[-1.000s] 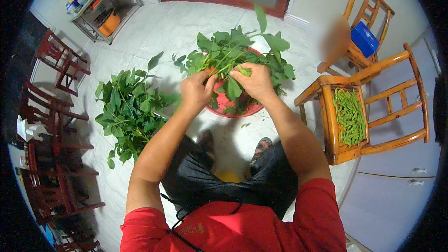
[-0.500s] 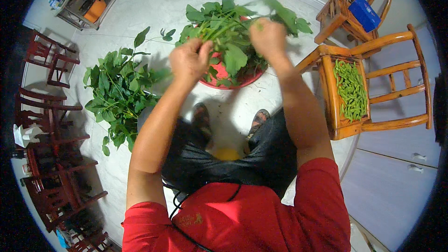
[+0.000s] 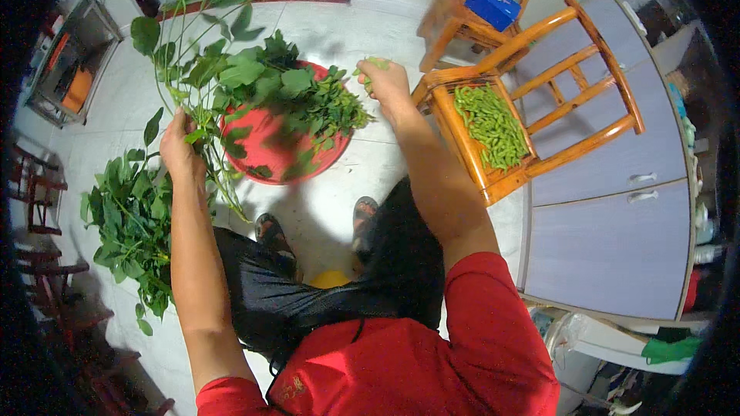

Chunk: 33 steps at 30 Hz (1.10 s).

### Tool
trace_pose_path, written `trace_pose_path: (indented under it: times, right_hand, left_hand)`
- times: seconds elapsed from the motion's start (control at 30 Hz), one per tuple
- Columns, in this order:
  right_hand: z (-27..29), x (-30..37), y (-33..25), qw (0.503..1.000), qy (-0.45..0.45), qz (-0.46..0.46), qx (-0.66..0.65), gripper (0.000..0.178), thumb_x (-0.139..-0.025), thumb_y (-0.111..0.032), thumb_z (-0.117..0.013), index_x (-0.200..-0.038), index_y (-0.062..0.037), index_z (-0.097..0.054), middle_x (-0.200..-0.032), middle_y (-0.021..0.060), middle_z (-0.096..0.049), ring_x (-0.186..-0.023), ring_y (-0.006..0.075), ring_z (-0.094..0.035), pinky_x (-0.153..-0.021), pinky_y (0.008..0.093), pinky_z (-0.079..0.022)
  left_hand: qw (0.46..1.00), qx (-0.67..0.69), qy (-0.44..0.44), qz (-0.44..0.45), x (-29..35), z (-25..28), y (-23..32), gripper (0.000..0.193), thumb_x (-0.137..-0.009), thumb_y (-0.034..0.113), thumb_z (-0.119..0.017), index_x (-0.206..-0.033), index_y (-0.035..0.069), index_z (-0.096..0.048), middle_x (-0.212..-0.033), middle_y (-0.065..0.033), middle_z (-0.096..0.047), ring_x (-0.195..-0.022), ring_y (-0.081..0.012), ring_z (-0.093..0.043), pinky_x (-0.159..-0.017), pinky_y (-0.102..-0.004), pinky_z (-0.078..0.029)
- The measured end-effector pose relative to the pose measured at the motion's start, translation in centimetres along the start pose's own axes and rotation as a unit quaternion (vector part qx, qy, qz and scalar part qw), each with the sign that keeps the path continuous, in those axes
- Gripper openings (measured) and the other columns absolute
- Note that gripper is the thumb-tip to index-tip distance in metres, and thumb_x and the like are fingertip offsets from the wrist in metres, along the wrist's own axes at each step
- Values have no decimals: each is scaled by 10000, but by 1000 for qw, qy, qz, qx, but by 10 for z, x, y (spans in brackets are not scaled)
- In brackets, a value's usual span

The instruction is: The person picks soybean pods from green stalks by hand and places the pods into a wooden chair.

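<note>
My left hand [image 3: 182,146] grips the stems of a leafy soybean plant [image 3: 189,77], held upright at the left, its long-stalked leaves reaching toward the top edge. In my right hand [image 3: 391,92], closed and raised right of the red basin, are a few green soybean pods [image 3: 375,66]. The round red basin [image 3: 258,142] on the floor holds stripped leaves and stems [image 3: 320,108] along its far and right side. More pods [image 3: 492,127] lie heaped on the seat of a wooden chair [image 3: 462,158] to the right. Beside my left forearm is a pile of leafy plants [image 3: 127,208].
A second wooden chair at the back carries a blue box [image 3: 493,5]. Pale cabinets [image 3: 609,246] stand right of the chairs. Dark red wooden chairs [image 3: 50,277] line the left side, and a metal shelf [image 3: 77,62] stands far left. My sandalled feet [image 3: 277,235] are near the basin.
My hands have moved apart from above the basin. The left carries the plant leftward, and the right has gone toward the chair with pods in it. The view has swung right.
</note>
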State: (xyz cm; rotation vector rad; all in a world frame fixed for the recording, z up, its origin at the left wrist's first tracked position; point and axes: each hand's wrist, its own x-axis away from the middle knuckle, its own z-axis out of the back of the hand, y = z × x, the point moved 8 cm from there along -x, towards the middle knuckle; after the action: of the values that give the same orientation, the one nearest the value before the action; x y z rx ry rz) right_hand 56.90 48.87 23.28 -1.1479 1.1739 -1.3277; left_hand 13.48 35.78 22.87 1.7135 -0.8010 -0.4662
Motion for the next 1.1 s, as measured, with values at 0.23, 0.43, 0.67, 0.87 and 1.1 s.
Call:
trace_pose_path:
  times: [0.23,0.43,0.67,0.87,1.1]
  right_hand:
    - [238,0,-20,909,184,67,367,367,-774,-363,-649,-945,-41,-692,-800,63,-672,-726,181,-610,-682,320,-471]
    - [357,34,-11,819,323,-2,474,567,-721,-516,-686,-1005,-25,-685,-937,210,-680,-908,339,-651,-785,402,-494]
    - [389,23,73,874,203,-64,437,603,-765,-517,-674,-1093,-12,-651,-974,137,-686,-884,235,-636,-803,347,-477]
    - [297,54,-20,697,239,81,671,520,-824,-459,-616,-1131,-38,-624,-1098,198,-630,-1028,359,-582,-906,417,-436]
    - [106,75,-113,824,50,349,444,195,-827,-174,-624,-931,-13,-658,-906,168,-657,-858,327,-624,-785,385,-481]
  left_hand:
    - [997,31,-27,63,18,-34,-6,213,-870,256,-649,-829,51,-611,-672,0,-535,-553,-97,-457,-490,-235,-360]
    - [988,76,-72,115,23,-32,1,220,-876,279,-640,-809,77,-586,-610,26,-507,-496,-70,-420,-451,-215,-298]
    - [981,104,-83,142,37,-44,0,213,-904,271,-599,-811,81,-576,-649,21,-519,-548,-93,-476,-522,-207,-376]
    - [953,182,-192,144,28,-53,-4,251,-942,284,-548,-817,67,-576,-603,34,-463,-490,-76,-382,-468,-209,-297]
    - [907,286,-218,220,34,-60,-13,248,-940,300,-551,-780,113,-515,-537,58,-396,-449,-75,-368,-450,-212,-344]
